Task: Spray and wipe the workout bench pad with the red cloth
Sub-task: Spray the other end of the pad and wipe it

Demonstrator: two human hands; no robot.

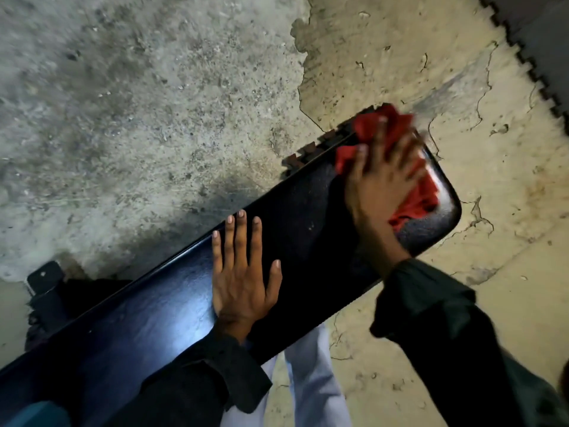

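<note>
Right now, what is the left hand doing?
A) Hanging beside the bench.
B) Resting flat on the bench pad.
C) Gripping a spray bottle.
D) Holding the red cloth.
B: the left hand lies flat with straight fingers on the black bench pad, while the right hand presses the red cloth near the pad's end.

Red cloth [374, 126] on bench pad [154, 309]
</note>
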